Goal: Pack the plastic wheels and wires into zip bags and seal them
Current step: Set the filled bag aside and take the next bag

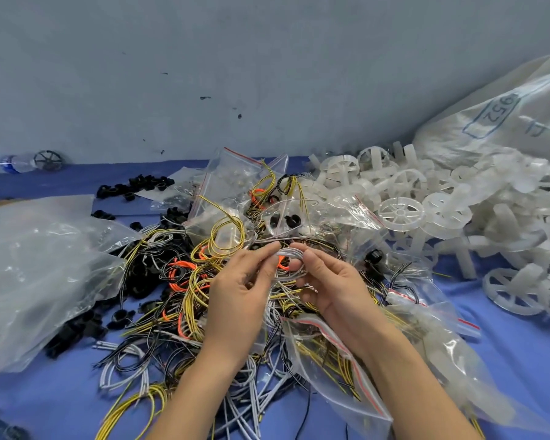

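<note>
Nearest me, a red-striped zip bag (346, 369) lies on the blue worktop (45, 401) beside my right forearm. Just beyond it, my left hand (238, 290) and right hand (334, 287) both pinch one grey wire coil (291, 257) above the tangled wire pile (178, 281). The coil seems looped, though my fingers hide part of it. Farther right the white plastic wheels (400, 212) are heaped, with a large sack (489, 122) behind them.

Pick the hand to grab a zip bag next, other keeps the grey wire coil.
Probably right. The right hand sits just above a zip bag lying under its wrist; the left hand pinches the grey wire coil and could hold it alone.
</note>
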A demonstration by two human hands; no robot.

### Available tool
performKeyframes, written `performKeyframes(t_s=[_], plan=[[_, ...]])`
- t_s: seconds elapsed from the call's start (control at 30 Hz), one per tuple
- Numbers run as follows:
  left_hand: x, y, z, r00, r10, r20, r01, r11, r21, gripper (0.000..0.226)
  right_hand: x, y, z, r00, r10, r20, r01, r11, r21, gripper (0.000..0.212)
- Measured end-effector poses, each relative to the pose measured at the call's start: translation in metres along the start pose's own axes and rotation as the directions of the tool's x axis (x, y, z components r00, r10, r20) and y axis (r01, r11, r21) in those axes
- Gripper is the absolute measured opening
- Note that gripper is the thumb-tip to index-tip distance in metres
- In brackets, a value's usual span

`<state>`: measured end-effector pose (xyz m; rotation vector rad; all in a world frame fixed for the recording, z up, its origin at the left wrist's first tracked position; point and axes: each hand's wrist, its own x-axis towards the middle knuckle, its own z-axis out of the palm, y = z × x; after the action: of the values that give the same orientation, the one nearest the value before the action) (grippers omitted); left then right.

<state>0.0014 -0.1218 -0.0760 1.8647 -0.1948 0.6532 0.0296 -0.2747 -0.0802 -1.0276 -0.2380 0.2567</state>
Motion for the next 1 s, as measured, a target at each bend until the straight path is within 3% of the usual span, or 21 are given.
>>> performKeyframes(t_s=[0.17, 0.4, 0.5, 0.63, 0.73, 0.87, 0.93, 1.0], plan=[[0.002, 0.006, -0.001, 0.989, -0.141, 0.051, 0.15, 0.954, -0.261, 0.015, -0.001, -0.001, -0.003, 0.995, 0.055, 0.085, -0.064, 0.992, 0.105, 0.027], [0.009, 0.018, -0.016, 0.964, -0.16, 0.211, 0.225, 0.914, -0.337, 0.021, -0.008, -0.014, -0.006, 0.98, 0.079, 0.183, -0.101, 0.988, 0.113, 0.031], [0.006, 0.019, -0.023, 0.964, -0.173, 0.201, 0.221, 0.944, -0.247, 0.021, -0.01, -0.022, -0.006, 0.992, 0.031, 0.126, -0.027, 0.999, -0.033, 0.03], [-0.003, 0.01, -0.036, 0.976, -0.142, 0.168, 0.129, 0.988, 0.082, 0.03, -0.018, -0.024, -0.008, 0.998, -0.055, 0.042, 0.064, 0.962, -0.266, 0.034], [-0.009, 0.012, -0.043, 0.988, -0.093, 0.126, 0.079, 0.99, 0.114, 0.035, -0.028, -0.023, -0.011, 0.994, -0.104, 0.017, 0.103, 0.928, -0.359, 0.046], [-0.015, 0.023, -0.042, 0.997, -0.073, 0.025, 0.073, 0.997, 0.003, 0.027, -0.038, -0.024, -0.006, 0.988, -0.154, -0.01, 0.14, 0.924, -0.355, 0.035], [-0.016, 0.03, -0.035, 0.981, -0.187, -0.043, 0.174, 0.962, -0.212, 0.022, -0.045, -0.024, 0.003, 0.985, -0.174, -0.021, 0.153, 0.914, -0.375, 0.029], [-0.016, 0.04, -0.029, 0.935, -0.355, -0.018, 0.304, 0.824, -0.478, 0.02, -0.05, -0.023, 0.013, 0.98, -0.199, -0.024, 0.17, 0.888, -0.427, 0.02]])
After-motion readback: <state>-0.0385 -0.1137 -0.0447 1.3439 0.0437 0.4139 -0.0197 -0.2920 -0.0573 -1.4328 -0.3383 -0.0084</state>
